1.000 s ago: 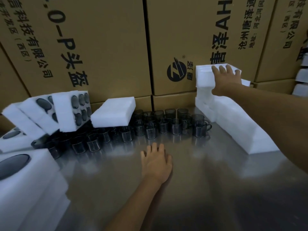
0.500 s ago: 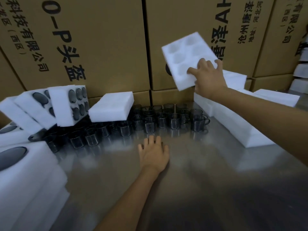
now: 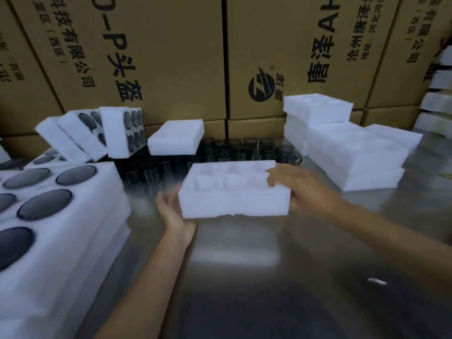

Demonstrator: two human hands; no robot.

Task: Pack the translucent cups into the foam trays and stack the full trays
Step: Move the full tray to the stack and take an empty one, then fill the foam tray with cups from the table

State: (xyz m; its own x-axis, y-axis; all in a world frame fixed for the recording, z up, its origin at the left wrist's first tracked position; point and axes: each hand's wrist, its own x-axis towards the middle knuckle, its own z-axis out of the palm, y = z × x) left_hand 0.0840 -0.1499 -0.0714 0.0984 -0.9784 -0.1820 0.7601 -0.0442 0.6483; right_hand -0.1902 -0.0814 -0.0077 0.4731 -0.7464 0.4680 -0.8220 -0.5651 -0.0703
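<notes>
Head view: an empty foam tray [image 3: 234, 192], pockets upward and unfilled, is held just above the steel table [image 3: 244, 289], and serves here as the landmark; the right hand [image 3: 300, 189] grips its right end, fingers [image 3: 274, 173] curled over the top rim and onto the pocketed face; the left hand [image 3: 173, 211] meets its left end with straight fingers and an open palm, supporting rather than clasping, though the contact itself is partly hidden by the foam; directly behind the tray stands a crowd of loose translucent cups [image 3: 232, 150], upright and close together, running leftward along the foot of the cardboard boxes [image 3: 171, 57]; to the tray's left lies a stack of filled trays [image 3: 80, 216], dark cup mouths showing in every visible pocket; behind and left of the tray, several more filled trays [image 3: 102, 133] lean on edge, and one tray [image 3: 177, 137] rests on top of the cups; to the tray's right sits a stack of empty trays [image 3: 347, 155]. Judged progress: several trays are packed and some stacked, but many cups remain loose; the held tray has yet to be set down and filled; the leaning trays have probably yet to join the stack.
</notes>
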